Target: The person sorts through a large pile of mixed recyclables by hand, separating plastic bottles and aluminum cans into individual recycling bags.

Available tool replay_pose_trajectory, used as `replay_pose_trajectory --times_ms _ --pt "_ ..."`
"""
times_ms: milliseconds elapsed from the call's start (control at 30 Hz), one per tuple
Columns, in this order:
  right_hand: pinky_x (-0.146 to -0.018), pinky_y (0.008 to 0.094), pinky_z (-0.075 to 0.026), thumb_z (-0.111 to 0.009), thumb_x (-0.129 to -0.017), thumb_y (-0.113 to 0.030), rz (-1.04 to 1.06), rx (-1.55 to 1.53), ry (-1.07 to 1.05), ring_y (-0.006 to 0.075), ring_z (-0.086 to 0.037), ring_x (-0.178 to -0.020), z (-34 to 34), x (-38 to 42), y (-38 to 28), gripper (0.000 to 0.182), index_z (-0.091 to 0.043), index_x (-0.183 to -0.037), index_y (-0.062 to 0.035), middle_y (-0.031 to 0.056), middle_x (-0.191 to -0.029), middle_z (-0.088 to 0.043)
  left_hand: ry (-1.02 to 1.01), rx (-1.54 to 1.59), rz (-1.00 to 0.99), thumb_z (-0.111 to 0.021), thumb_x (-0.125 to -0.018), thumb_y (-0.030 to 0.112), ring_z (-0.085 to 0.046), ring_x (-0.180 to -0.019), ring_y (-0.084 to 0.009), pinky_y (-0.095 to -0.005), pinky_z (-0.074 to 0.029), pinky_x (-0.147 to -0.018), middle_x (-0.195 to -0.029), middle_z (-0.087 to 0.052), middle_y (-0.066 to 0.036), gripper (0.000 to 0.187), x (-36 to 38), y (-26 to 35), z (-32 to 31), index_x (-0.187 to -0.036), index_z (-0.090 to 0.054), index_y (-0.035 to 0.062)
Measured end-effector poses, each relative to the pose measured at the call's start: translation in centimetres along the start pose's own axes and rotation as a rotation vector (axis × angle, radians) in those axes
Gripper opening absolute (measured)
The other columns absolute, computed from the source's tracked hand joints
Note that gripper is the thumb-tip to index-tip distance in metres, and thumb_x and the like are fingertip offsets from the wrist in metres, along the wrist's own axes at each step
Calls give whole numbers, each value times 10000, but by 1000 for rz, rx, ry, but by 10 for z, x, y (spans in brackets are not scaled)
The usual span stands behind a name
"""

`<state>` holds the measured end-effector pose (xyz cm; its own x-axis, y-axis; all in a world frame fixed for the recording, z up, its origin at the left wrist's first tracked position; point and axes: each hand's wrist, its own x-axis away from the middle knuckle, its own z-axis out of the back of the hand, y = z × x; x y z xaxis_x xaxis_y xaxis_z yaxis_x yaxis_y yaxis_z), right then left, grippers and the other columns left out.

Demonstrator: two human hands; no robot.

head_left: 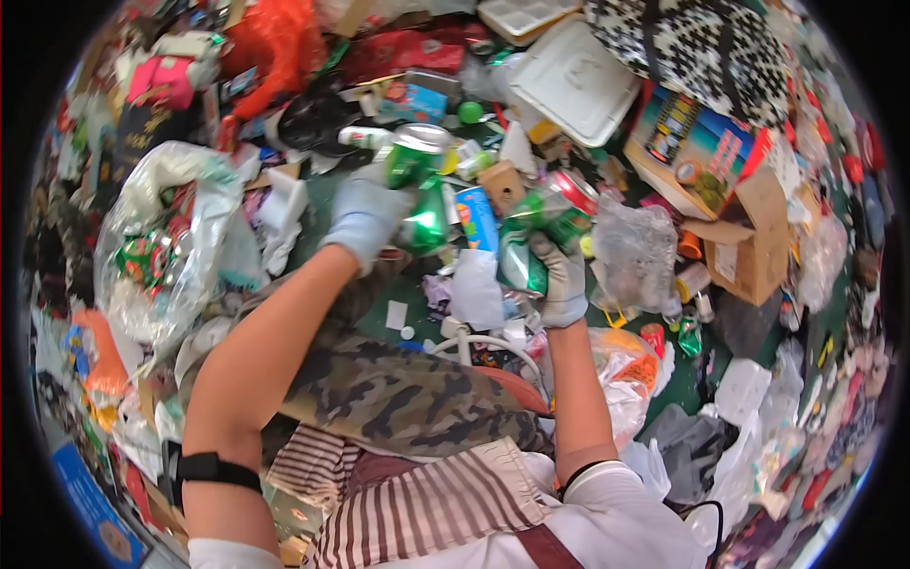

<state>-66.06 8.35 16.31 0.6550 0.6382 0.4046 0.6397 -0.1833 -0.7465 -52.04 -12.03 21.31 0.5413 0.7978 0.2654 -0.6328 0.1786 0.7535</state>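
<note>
My left hand (368,216), in a pale work glove, is closed around green drink cans; one can (409,163) shows its silver end upward, and a shiny green piece (427,226) sits just below it. Opposite, my right hand (565,280), in a grey-white glove, grips a crushed green can (523,258). Another green can with a red and silver end (572,201) overlaps its fingertips. Between the hands lie a blue can (477,218) and a small brown carton (502,187). Left of my left hand stands an open clear plastic bag (118,220) with crushed cans inside.
Mixed waste surrounds me on a green surface (379,313). A white plastic lid (578,81), an open cardboard box (749,237) and a printed carton (697,142) lie at the upper right. A clear bag (637,251) is beside my right hand. Orange bags (275,47) lie upper left.
</note>
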Motion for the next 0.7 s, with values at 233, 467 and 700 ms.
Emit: replay_pose_trajectory --times_ms 233,467,700 --pt "-767 274 -500 -681 -729 -15 -48 294 -564 139 -601 -862 -91 -30 -6 375 -550 -1079 -44 44 -986 -617 -65 373 -136 -651 -738 15 -568 -928 -118 -263 -445 -833 -1044 -626 -52 369 -3 0 5 -1100 -576 13" --pt "-793 296 -494 -691 -704 -26 17 514 -678 144 -593 -895 -111 -46 4 385 -564 -1068 -32 67 -1013 -612 -380 884 -69 -709 -755 163 -534 -1026 -128 -294 -461 -846 -1146 -554 -35 521 34 30 41 -1210 -478 60" --pt "-783 283 -480 -714 -654 23 452 884 -551 139 -559 -912 -133 -20 12 491 -505 -1094 -40 42 -1023 -578 -20 1120 -50 -746 -687 38 -571 -873 -108 -287 -491 -787 -996 -611 3 469 31 24 38 -1117 -562 76"
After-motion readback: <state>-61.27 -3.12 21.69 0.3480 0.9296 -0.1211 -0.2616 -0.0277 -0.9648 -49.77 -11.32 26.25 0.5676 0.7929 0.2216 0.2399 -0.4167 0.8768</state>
